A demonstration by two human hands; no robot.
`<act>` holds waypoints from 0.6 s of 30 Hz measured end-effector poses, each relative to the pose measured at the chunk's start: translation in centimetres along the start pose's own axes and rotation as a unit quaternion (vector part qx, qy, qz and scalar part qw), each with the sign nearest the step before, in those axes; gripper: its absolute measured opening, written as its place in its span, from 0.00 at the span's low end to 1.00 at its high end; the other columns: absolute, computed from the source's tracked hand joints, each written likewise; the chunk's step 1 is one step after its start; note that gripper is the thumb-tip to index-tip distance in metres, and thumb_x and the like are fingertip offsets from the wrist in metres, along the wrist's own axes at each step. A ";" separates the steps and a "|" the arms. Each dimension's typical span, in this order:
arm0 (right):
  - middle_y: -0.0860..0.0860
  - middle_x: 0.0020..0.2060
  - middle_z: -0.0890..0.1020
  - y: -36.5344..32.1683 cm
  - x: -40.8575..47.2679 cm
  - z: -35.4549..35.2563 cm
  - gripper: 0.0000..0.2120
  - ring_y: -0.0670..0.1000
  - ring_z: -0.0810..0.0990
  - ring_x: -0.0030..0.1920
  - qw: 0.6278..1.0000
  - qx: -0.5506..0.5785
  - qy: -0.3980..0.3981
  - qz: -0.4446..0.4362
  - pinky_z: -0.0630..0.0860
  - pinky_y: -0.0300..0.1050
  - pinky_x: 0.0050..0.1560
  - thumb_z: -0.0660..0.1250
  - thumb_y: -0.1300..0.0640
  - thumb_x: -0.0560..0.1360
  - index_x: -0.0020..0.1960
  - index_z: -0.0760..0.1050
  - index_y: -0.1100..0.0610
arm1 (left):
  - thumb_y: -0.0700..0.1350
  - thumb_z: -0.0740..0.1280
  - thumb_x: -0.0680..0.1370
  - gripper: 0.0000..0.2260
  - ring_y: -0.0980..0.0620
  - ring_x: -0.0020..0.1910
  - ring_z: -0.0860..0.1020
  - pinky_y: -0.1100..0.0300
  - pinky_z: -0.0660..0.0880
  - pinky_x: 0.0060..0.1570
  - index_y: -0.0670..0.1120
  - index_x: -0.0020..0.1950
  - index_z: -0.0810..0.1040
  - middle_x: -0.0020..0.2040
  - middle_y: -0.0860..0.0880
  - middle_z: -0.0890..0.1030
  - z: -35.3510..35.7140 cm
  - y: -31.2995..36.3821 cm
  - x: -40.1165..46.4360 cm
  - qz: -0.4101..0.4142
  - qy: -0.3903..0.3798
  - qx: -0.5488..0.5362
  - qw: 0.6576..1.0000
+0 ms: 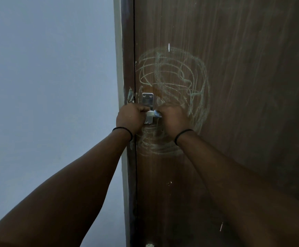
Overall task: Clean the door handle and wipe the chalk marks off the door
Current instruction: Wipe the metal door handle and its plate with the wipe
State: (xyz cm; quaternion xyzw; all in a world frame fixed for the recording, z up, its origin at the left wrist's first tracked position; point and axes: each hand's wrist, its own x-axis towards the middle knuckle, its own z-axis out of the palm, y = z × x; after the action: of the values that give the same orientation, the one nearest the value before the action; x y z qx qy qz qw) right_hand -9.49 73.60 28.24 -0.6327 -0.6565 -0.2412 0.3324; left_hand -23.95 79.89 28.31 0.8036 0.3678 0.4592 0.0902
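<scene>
A plain pale blue-grey wall [47, 86] fills the left side, ending at a light painted door frame [117, 50] with a dark brown edge strip beside it. Next comes the dark brown wood-grain door [243, 86], shut against the frame.

The left hand [129, 118] is at the door's left edge, fingers curled around the left end of the silver metal door handle [147, 104], a black band [123, 131] on its wrist. The handle's upright plate shows two screws at its top corners and sits close to the door's left edge, about mid-height in the view; its lower part is hidden between the two hands.

A small crumpled white-and-blue cloth [156, 114] lies against the handle, pinched by the right hand [174, 118], whose fingers are curled in towards it. That wrist wears a black band too.

Pale greenish-white chalk scribbles [177, 77] loop in tangled rings above, right of and below the handle, with a small smear on the frame strip. A few white flecks dot the door lower down.
</scene>
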 end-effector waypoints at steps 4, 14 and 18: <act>0.56 0.43 0.84 -1.6 0.0 0.3 0.10 0.56 0.81 0.45 0.998 0.030 0.032 -0.044 0.73 0.43 0.42 0.65 0.66 0.73 0.48 0.83 0.57 | 0.41 0.66 0.77 0.12 0.51 0.47 0.82 0.55 0.80 0.50 0.52 0.57 0.83 0.51 0.49 0.85 -0.1 -0.2 -0.4 -0.016 0.000 -0.024 1.000; 0.49 0.47 0.86 1.6 -1.6 -0.3 0.11 0.51 0.83 0.48 0.993 0.103 0.033 0.049 0.78 0.49 0.51 0.65 0.62 0.74 0.48 0.84 0.53 | 0.42 0.65 0.79 0.12 0.48 0.49 0.82 0.54 0.79 0.53 0.49 0.59 0.82 0.53 0.47 0.85 -0.3 0.1 0.1 0.024 -0.020 0.056 0.998; 0.52 0.45 0.85 -1.4 0.0 1.2 0.09 0.52 0.81 0.44 0.998 0.059 0.009 0.023 0.76 0.44 0.44 0.64 0.60 0.74 0.47 0.83 0.53 | 0.39 0.63 0.79 0.15 0.46 0.48 0.81 0.55 0.78 0.48 0.53 0.61 0.81 0.52 0.45 0.85 -0.5 0.0 -0.2 0.039 -0.037 0.098 0.994</act>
State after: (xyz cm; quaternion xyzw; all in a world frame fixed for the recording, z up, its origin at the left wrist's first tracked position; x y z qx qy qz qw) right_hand -11.06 74.37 27.57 -0.6247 -0.6520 -0.2002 0.3802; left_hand -24.36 79.65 28.50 0.8385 0.3761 0.3943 0.0066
